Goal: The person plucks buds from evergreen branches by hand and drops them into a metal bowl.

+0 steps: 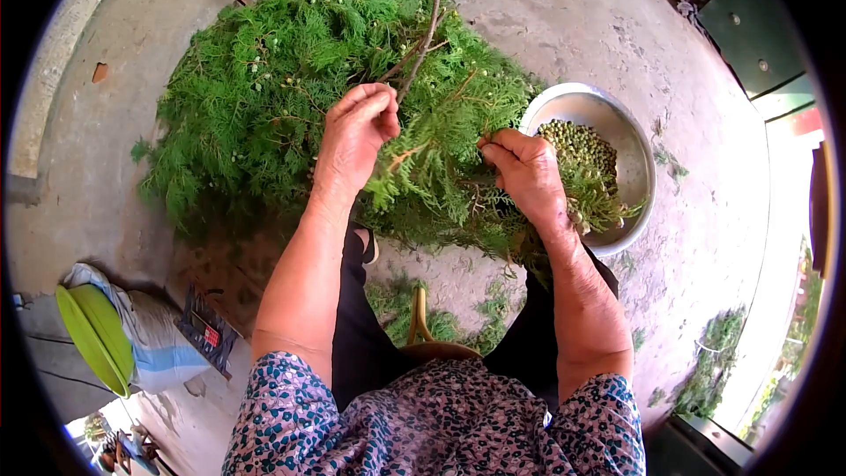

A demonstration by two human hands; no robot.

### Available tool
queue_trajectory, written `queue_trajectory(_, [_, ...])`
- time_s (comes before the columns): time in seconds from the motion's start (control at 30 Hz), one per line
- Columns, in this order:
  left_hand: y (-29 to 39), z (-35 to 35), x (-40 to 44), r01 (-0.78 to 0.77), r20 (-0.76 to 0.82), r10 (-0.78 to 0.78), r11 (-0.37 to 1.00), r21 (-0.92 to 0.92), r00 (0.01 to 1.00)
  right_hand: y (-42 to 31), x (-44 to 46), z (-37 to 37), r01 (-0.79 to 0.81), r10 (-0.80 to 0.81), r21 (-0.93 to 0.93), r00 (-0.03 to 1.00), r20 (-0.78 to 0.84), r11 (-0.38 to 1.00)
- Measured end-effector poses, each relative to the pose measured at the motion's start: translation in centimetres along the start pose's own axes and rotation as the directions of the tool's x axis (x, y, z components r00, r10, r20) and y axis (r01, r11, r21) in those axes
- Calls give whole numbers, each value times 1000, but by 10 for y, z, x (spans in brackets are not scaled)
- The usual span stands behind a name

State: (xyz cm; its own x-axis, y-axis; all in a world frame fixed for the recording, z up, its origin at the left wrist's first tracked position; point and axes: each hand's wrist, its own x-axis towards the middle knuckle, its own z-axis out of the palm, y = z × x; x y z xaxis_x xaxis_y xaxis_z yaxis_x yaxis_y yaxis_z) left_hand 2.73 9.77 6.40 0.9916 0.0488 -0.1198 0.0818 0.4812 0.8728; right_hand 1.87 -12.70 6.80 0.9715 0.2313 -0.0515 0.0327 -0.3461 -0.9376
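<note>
Bowl (634, 154) at R part-full of small green cones (580, 143); big pile of branches (251, 115) at far L w/ cones on, so prob. lots left. R hand (530, 169) fingers pinch sprig (414, 159) betw. hands; L hand (355, 134) fingers curled, grip unclear.

A broad heap of feathery green branches (264, 97) covers the concrete floor (564, 26), a bare woody stem (429, 31) sticking out from its top. The left hand (357, 132) is curled beside that stem's lower end; the right hand (527, 163) has thumb and fingers drawn together at the heap's edge — just what either pinches is hard to tell among the foliage. Near the right hand stands a metal bowl (645, 167) holding small greenish cones (586, 143) and a leafy sprig (599, 198). A lime-green basin (92, 335) leans against a pale sack (163, 344) at lower left.
</note>
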Motion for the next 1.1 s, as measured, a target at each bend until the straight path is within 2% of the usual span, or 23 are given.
queue_trajectory(0.03, [-3, 3, -1, -62, 45, 56, 988, 143, 997, -1, -1, 2, -51, 49, 97, 999, 20, 994])
queue_trajectory(0.1, [-13, 15, -8, -10, 70, -4, 981, 192, 998, 5, 2, 4, -54, 47, 93, 996, 72, 994])
queue_trajectory(0.13, [-10, 22, -14, 123, 66, -137, 974, 189, 988, 7, 3, 5, -37, 27, 75, 992, 121, 996])
queue_trajectory(0.17, [-16, 22, -14, 76, 163, -138, 938, 337, 977, 8, 3, 6, -18, 8, 59, 985, 171, 998])
queue_trajectory(0.23, [-15, 32, -18, 51, 130, -117, 902, 428, 985, 6, 2, 7, -9, 6, 26, 989, 146, 1000])
queue_trajectory(0.27, [-18, 26, -14, 52, 128, -117, 903, 427, 985, 5, 3, 5, -24, 21, 11, 985, 170, 1000])
queue_trajectory(0.33, [-22, 13, -3, 127, 257, -260, 890, 439, 931, 2, 3, 4, -38, 38, -5, 980, 195, 999])
queue_trajectory(0.43, [-15, 16, -1, 161, 235, -284, 887, 434, 930, 1, 3, 5, -44, 44, -1, 979, 198, 999])
queue_trajectory(0.47, [-10, 20, -8, 40, 303, -220, 863, 504, 927, 2, 3, 7, -35, 32, 12, 982, 184, 999])
queue_trajectory(0.53, [-4, 23, -13, 72, 295, -277, 829, 555, 914, 6, 3, 9, -23, 19, 24, 986, 167, 999])
queue_trajectory(0.57, [-3, 23, -15, 99, 286, -330, 792, 602, 899, 13, 4, 12, 113, -105, -57, 986, 130, 992])
queue_trajectory(0.6, [-7, 27, -18, -29, 335, -202, 819, 573, 920, 15, 5, 13, 245, -232, -143, 967, 105, 959])
queue_trajectory(0.63, [-7, 25, -17, -34, 334, -196, 818, 574, 922, 14, 5, 12, 252, -238, -143, 965, 106, 957])
queue_trajectory(0.7, [-8, 18, -16, 25, 144, -82, 932, 360, 986, 6, 2, 8, 368, -352, -258, 930, 108, 893])
queue_trajectory(0.73, [-10, 19, -8, -20, -54, 44, 920, 392, 998, -3, 1, 4, 293, -273, -245, 955, 116, 924])
queue_trajectory(0.77, [-9, 18, -9, 68, -246, 49, 893, 445, 968, -6, 1, 2, 299, -277, -244, 953, 118, 923])
queue_trajectory(0.83, [-8, 8, -3, 74, -333, 57, 926, 370, 941, -10, 0, -3, 262, -243, -140, 960, 141, 955])
queue_trajectory(0.9, [-9, 7, -4, 126, -370, 23, 919, 375, 929, -11, -3, -7, 303, -287, -117, 948, 138, 946])
queue_trajectory(0.97, [-18, 3, -3, 181, -325, -62, 919, 351, 944, -20, -5, -13, 298, -261, -158, 941, 217, 942])
queue_trajectory(1.0, [-20, 4, -2, 242, -312, -134, 909, 340, 940, -15, -4, -14, 344, -307, -136, 923, 231, 929])
queue_trajectory(1.03, [-21, 3, -2, 243, -235, -179, 928, 282, 955, -13, -5, -14, 348, -311, -134, 921, 234, 928])
queue_trajectory(1.1, [-23, 10, 2, 320, -249, -276, 934, 158, 928, -14, -7, -14, 353, -328, -44, 903, 279, 935])
